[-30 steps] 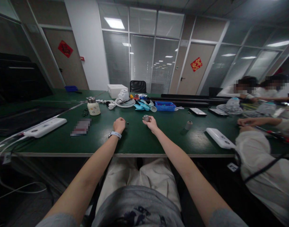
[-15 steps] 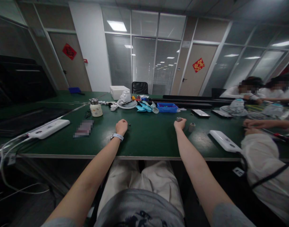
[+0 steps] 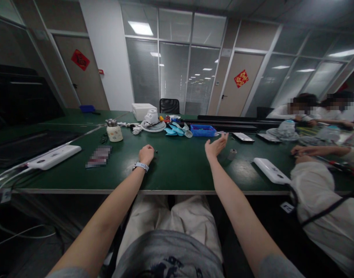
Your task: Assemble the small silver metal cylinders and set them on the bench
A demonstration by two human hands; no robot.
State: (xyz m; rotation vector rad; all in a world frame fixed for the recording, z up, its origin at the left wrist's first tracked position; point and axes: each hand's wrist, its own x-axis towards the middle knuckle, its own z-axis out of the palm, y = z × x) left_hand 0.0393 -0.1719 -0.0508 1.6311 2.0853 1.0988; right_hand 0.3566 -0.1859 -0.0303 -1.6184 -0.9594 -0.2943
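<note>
My left hand (image 3: 146, 154), with a watch (image 3: 141, 166) at its wrist, rests on the green table with its fingers curled closed. A small dark tip (image 3: 156, 151) shows just beside those fingers; whatever the fist holds is hidden. My right hand (image 3: 216, 146) is open above the table, its fingers stretched out toward the back right and nothing visible in them. Close to its right stands a small grey metal cylinder (image 3: 231, 154), apart from the hand. The second cylinder, held earlier, is out of sight.
A blue tray (image 3: 203, 130), light-blue fan blades (image 3: 176, 130) and a white fan part (image 3: 152, 120) lie farther back. A cream bottle (image 3: 115, 133) stands left. White power strips (image 3: 55, 157) flank me, and a co-worker's hands (image 3: 302, 152) are at right.
My right hand has let go of the metal cylinder it held, and its fingers have opened outward and up. My left hand has kept its place. The view has shifted slightly.
</note>
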